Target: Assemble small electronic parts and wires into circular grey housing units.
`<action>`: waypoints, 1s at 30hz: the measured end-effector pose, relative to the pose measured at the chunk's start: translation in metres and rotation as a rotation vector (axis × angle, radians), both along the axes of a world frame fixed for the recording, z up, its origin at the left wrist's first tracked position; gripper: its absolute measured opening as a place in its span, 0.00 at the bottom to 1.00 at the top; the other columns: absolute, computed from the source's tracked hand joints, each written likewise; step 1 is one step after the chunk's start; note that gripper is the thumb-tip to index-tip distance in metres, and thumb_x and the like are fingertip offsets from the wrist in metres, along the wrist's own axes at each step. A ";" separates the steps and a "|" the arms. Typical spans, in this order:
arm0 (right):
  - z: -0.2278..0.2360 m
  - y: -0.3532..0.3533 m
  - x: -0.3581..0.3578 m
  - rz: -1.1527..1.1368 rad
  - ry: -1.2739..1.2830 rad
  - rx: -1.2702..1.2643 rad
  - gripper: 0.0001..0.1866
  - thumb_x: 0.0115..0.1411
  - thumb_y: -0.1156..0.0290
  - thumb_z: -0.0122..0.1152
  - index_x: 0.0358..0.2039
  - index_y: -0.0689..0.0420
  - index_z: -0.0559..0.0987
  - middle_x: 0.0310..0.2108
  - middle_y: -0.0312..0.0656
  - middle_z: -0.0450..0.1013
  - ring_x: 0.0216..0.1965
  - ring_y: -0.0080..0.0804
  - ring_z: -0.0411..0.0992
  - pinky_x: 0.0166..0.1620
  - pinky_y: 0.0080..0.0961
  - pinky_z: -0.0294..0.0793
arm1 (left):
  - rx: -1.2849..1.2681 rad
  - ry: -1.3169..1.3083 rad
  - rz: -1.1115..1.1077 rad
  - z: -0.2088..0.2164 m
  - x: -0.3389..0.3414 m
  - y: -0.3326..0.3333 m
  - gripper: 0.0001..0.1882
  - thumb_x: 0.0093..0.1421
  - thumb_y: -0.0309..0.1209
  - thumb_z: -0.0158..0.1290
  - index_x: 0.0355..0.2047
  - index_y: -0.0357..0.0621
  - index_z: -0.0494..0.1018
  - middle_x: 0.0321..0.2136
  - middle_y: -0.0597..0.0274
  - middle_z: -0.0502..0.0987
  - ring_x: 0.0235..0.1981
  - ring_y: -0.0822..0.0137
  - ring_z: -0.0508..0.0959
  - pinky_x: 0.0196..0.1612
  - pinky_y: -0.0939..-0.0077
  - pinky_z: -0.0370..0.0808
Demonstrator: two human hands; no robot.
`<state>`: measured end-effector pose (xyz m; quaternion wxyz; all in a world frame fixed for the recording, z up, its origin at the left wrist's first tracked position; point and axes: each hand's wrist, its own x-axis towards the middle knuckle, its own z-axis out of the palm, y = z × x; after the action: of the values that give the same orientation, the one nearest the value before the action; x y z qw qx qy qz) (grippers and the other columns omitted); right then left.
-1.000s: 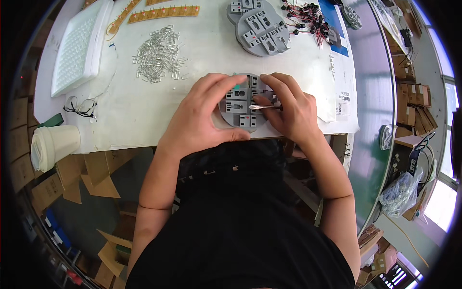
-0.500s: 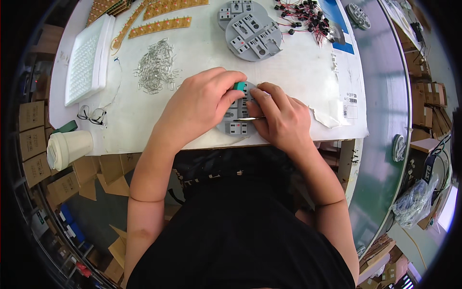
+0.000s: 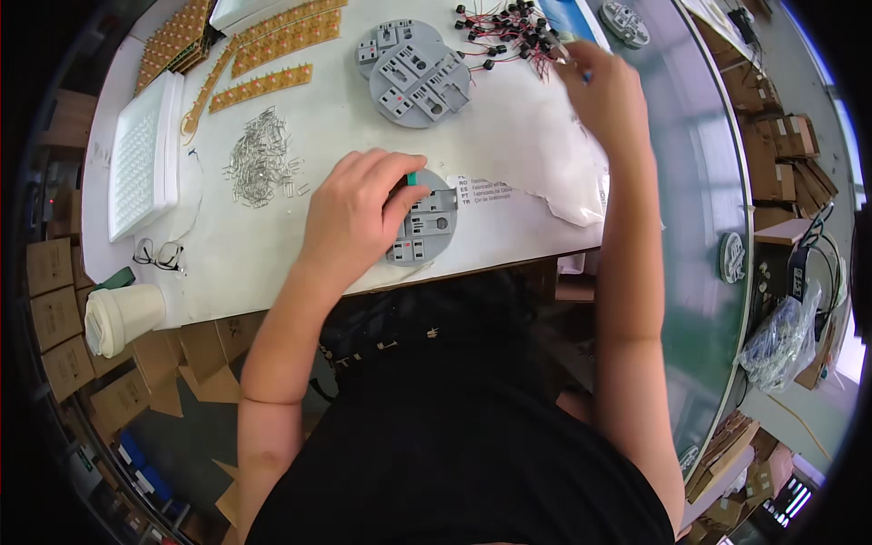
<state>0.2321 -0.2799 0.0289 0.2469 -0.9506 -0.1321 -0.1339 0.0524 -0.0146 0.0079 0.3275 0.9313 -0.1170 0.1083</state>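
Near the table's front edge lies a round grey plastic fixture [image 3: 440, 243] with slots and raised blocks. My left hand [image 3: 359, 207] rests over its left side, thumb and forefinger closed on a small green block [image 3: 411, 178] at its upper edge. My palm and fingers hide part of the fixture. At the far right my right hand [image 3: 607, 95] is closed on metal tweezers [image 3: 557, 47], their tips by a pile of small black round components [image 3: 509, 32] with red and black wires. Whether the tips grip a component I cannot tell.
Two stacked round grey fixtures [image 3: 420, 77] stand at the back. Left are loose metal clips [image 3: 259, 159], brown component strips [image 3: 262, 88], a white tray [image 3: 145, 154] and glasses [image 3: 159, 255]. A cream cup [image 3: 123, 318] is at the front left, torn white paper [image 3: 554, 182] at the right.
My right hand has left the fixture and swung far right to the wired components with the tweezers. My left hand stays at the fixture with the green block. The whole view has shifted slightly.
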 end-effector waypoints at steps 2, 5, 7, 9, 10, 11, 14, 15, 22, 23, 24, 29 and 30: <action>-0.003 -0.019 0.044 -0.098 0.023 -0.107 0.13 0.63 0.64 0.71 0.46 0.52 0.88 0.38 0.42 0.87 0.37 0.44 0.83 0.43 0.41 0.81 | 0.001 -0.135 0.082 -0.013 -0.004 -0.007 0.14 0.62 0.33 0.68 0.47 0.44 0.83 0.33 0.61 0.81 0.36 0.56 0.81 0.40 0.62 0.78; -0.026 -0.038 0.066 -0.005 0.250 -0.128 0.12 0.62 0.65 0.72 0.44 0.54 0.88 0.38 0.43 0.86 0.38 0.43 0.83 0.45 0.40 0.80 | -0.037 -0.164 0.105 -0.020 -0.008 -0.010 0.16 0.62 0.33 0.68 0.49 0.46 0.83 0.35 0.62 0.81 0.38 0.57 0.80 0.41 0.62 0.79; -0.029 -0.037 0.046 -0.036 0.173 -0.047 0.11 0.62 0.66 0.72 0.42 0.56 0.88 0.37 0.43 0.86 0.37 0.44 0.82 0.44 0.39 0.80 | -0.065 -0.179 0.137 -0.021 -0.010 -0.010 0.17 0.62 0.34 0.69 0.50 0.46 0.82 0.36 0.62 0.81 0.38 0.57 0.80 0.42 0.62 0.79; -0.023 -0.035 0.021 -0.041 0.138 -0.018 0.10 0.62 0.66 0.72 0.41 0.58 0.88 0.37 0.43 0.86 0.37 0.45 0.82 0.44 0.38 0.80 | -0.124 -0.160 0.161 -0.021 -0.013 -0.009 0.19 0.61 0.34 0.70 0.52 0.48 0.82 0.40 0.62 0.82 0.42 0.57 0.80 0.44 0.62 0.79; -0.019 -0.034 0.008 -0.061 0.110 0.092 0.10 0.63 0.67 0.72 0.40 0.59 0.87 0.36 0.42 0.86 0.33 0.39 0.80 0.39 0.34 0.78 | -0.151 -0.152 0.168 -0.019 -0.013 -0.007 0.21 0.61 0.35 0.70 0.53 0.48 0.82 0.42 0.62 0.82 0.43 0.57 0.80 0.46 0.62 0.79; -0.016 -0.033 -0.005 -0.077 0.083 0.202 0.10 0.64 0.68 0.72 0.40 0.60 0.86 0.35 0.41 0.85 0.29 0.34 0.79 0.35 0.30 0.77 | -0.158 -0.154 0.177 -0.016 -0.012 -0.006 0.21 0.61 0.35 0.70 0.53 0.48 0.82 0.42 0.62 0.82 0.43 0.57 0.80 0.46 0.62 0.79; 0.014 -0.006 -0.058 0.025 0.409 0.569 0.08 0.67 0.71 0.72 0.40 0.63 0.83 0.35 0.40 0.83 0.22 0.14 0.68 0.26 0.18 0.68 | -0.124 -0.412 0.157 0.008 -0.013 -0.001 0.24 0.59 0.36 0.71 0.55 0.50 0.81 0.46 0.63 0.81 0.49 0.56 0.79 0.51 0.60 0.79; 0.022 0.003 -0.074 0.033 0.422 0.565 0.08 0.67 0.71 0.72 0.40 0.63 0.83 0.35 0.40 0.83 0.22 0.14 0.68 0.26 0.18 0.68 | -0.123 -0.404 0.170 0.019 -0.014 0.000 0.24 0.59 0.36 0.71 0.55 0.50 0.81 0.46 0.63 0.81 0.49 0.56 0.79 0.51 0.60 0.79; 0.036 0.052 -0.128 0.451 0.908 0.814 0.10 0.64 0.75 0.76 0.42 0.64 0.84 0.34 0.36 0.84 0.27 0.13 0.71 0.27 0.14 0.69 | 0.004 -0.454 -0.070 0.046 -0.015 0.016 0.16 0.59 0.33 0.72 0.47 0.45 0.86 0.43 0.62 0.84 0.47 0.54 0.80 0.55 0.63 0.77; 0.034 0.056 -0.132 0.469 0.839 0.821 0.10 0.64 0.77 0.76 0.43 0.64 0.85 0.35 0.36 0.84 0.29 0.13 0.73 0.28 0.14 0.71 | -0.097 -0.344 -0.058 0.043 -0.018 0.020 0.14 0.59 0.31 0.72 0.44 0.45 0.86 0.41 0.62 0.84 0.45 0.56 0.81 0.52 0.65 0.77; 0.032 0.060 -0.135 0.484 0.769 0.828 0.10 0.63 0.78 0.76 0.43 0.64 0.85 0.36 0.36 0.84 0.30 0.14 0.74 0.30 0.15 0.72 | -0.198 -0.233 -0.048 0.039 -0.021 0.023 0.12 0.59 0.30 0.71 0.42 0.44 0.86 0.39 0.62 0.85 0.43 0.57 0.81 0.50 0.67 0.77; 0.009 0.067 -0.146 0.609 0.461 0.783 0.12 0.62 0.83 0.74 0.46 0.62 0.85 0.39 0.36 0.84 0.37 0.19 0.78 0.37 0.18 0.78 | -0.474 -0.095 -0.041 0.031 -0.029 0.027 0.05 0.61 0.26 0.69 0.37 0.40 0.86 0.32 0.61 0.84 0.36 0.67 0.81 0.42 0.73 0.77; 0.008 0.069 -0.146 0.607 0.463 0.783 0.12 0.62 0.83 0.74 0.46 0.62 0.85 0.39 0.36 0.84 0.37 0.19 0.78 0.37 0.18 0.78 | -0.476 -0.093 -0.042 0.031 -0.029 0.027 0.05 0.61 0.26 0.69 0.37 0.40 0.86 0.32 0.61 0.84 0.36 0.67 0.81 0.42 0.73 0.77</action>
<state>0.0858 -0.2113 0.0372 0.6323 -0.7116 -0.2830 0.1170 0.0234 0.0120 0.0387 0.5341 0.8193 -0.1224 0.1689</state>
